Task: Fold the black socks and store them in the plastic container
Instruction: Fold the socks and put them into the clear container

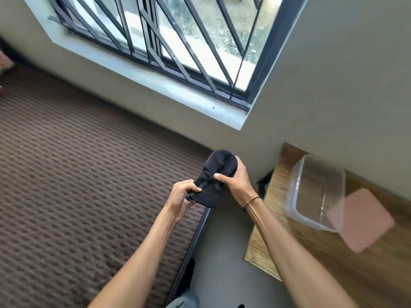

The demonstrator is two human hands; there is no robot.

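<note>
The black socks are bunched into one dark bundle held in the air between the bed and the table. My left hand pinches the bundle's lower left edge. My right hand grips its upper right side, thumb across the front. The clear plastic container stands open on the wooden table to the right, with nothing visible inside, apart from both hands.
A pink lid lies on the wooden table just right of the container, partly under it. A bed with a brown patterned cover fills the left. A barred window is ahead. A narrow floor gap separates bed and table.
</note>
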